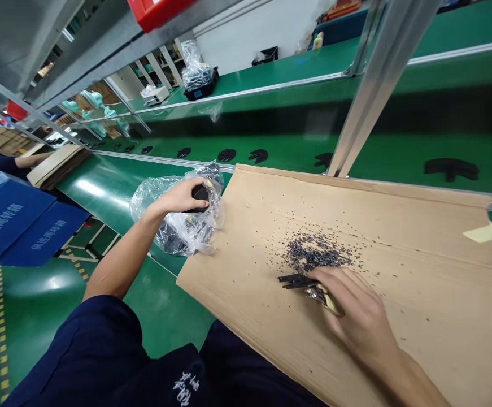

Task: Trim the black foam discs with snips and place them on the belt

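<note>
Part in the spotlight: a black part [201, 195] sits at the mouth of the clear plastic bag [178, 234], and the left hand [181, 198] is curled over it, grip clamped on its top. The bag lies on the green tabletop [114, 192], touching the left edge of the cardboard sheet [419, 254]. Over on the cardboard, the right hand [356, 308] rests with its grip wrapped round the handles of the cutters [309, 287], nose pointing left, just beside a pile of black trimmings [317, 251]. My read: pinch the part alone, clear of the film, so the bag isn't dragged along. Keep the cutters flat and parked. Beyond the sheet, more black pieces [226, 154] lie on the conveyor belt [288, 150].
</note>
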Motion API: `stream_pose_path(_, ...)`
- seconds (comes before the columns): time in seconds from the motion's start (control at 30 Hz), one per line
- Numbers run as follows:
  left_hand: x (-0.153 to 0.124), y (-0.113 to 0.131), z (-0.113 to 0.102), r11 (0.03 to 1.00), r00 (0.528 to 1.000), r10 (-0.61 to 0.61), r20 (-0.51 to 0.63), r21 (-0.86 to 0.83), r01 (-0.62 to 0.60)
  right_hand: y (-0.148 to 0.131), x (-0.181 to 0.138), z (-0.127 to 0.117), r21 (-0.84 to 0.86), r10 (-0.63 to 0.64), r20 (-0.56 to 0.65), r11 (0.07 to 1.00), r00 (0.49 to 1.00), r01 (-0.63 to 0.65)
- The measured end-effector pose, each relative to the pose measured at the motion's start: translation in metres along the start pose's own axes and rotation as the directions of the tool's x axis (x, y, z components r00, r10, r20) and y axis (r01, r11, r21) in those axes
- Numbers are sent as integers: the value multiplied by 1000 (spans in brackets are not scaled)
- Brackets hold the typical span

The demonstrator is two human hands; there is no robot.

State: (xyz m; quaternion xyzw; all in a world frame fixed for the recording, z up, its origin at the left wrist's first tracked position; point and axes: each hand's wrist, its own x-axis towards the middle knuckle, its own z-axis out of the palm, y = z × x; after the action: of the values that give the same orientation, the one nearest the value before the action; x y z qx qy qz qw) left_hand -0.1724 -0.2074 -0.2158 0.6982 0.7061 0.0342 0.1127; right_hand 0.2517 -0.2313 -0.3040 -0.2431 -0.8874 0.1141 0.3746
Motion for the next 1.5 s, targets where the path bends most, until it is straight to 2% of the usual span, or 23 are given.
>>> stream_pose_path(0.1, 4, 10, 7, 994, 998, 52, -37, -99, -56, 1, 1, 2, -20, -23, -2, 1000, 1000, 22)
stream_pose_path(0.27, 14, 22, 37, 996, 995, 71, 72, -51, -68, 0, 1, 2, 16, 13, -1, 1000, 1000, -13)
stream_pose_path(0.5, -10, 26, 27, 976, 961, 189, 201, 70, -206, 2, 0, 0, 30, 28, 5, 999, 1000, -28)
stream_pose_path(0.63, -10, 32, 34, 971, 953, 185, 240, 107, -215, 2, 0, 1, 11, 12, 20, 1000, 1000, -12)
stream_pose_path(0.73, -13, 37, 34, 969, 973, 145, 179, 171, -176, 2, 0, 1, 19, 26, 19, 999, 999, -26)
stream_pose_path(0.83, -25, 41, 26, 961, 986, 132, 102, 231, -153, 1, -1, 1, 30, 52, 23, 998, 998, -53)
stream_pose_path(1.03, -30, 34, 19, 972, 982, 177, -64, 165, -165, 1, -1, 3, 39, 68, 9, 997, 998, -68)
stream_pose_path(1.17, -24, 29, 25, 988, 982, 150, -114, 60, -144, -3, 0, 2, 149, 162, 2, 976, 987, -160)
stream_pose_path(1.33, -28, 45, 26, 985, 956, 170, -240, 3, -175, -6, 2, 0, 280, 346, 9, 900, 938, -334)
stream_pose_path(1.4, -28, 51, 27, 986, 957, 159, -242, -16, -167, -6, 2, 0, 312, 407, 12, 866, 913, -390)
stream_pose_path(1.5, -21, 54, 32, 990, 979, 137, -150, 58, -130, -4, 1, 1, 341, 455, 7, 836, 891, -429)
